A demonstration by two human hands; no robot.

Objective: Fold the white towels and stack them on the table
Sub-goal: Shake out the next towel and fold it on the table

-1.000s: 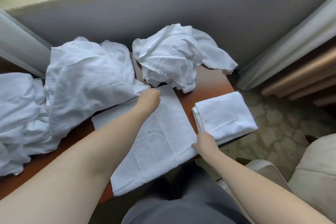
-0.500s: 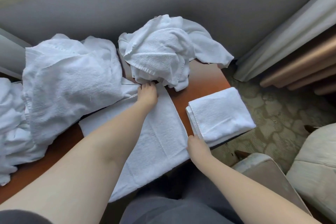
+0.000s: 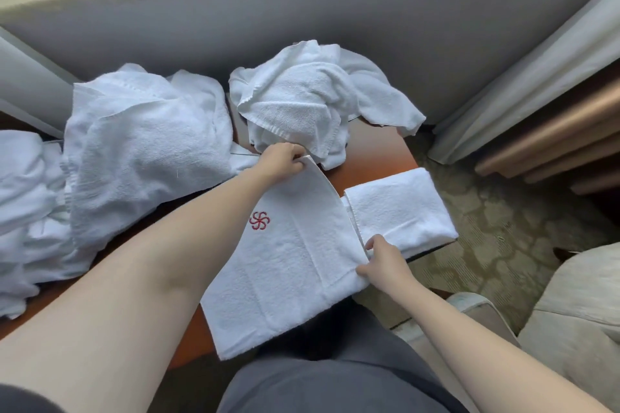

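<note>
The left hand [image 3: 280,161] pinches the far corner of a flat white towel [image 3: 292,265], fingers and thumb curled on the cloth edge and lifting it slightly off the table [image 3: 372,157]. The right hand [image 3: 382,261] grips the same towel's right edge at about 4 o'clock from the left hand, thumb on top and fingers curled onto the fold. The towel lies spread at the table's near side, its near end hanging over the table edge toward the person's lap, and a red pinwheel emblem [image 3: 259,220] shows on its upper face near the left forearm.

Just beside the towel, at 3 o'clock, a folded white towel [image 3: 402,208] sits squarely on the table's right corner, touching or almost touching the spread towel's edge. At 12 o'clock from the left hand a crumpled white towel [image 3: 312,100] is heaped at the table's far edge. At 9 o'clock a larger rumpled heap of white towels [image 3: 141,144] rests on the table, and more white cloth [image 3: 23,211] is piled farther left. A grey wall panel [image 3: 335,17] runs behind the table, and patterned carpet [image 3: 503,238] lies at 3 o'clock beyond it.
</note>
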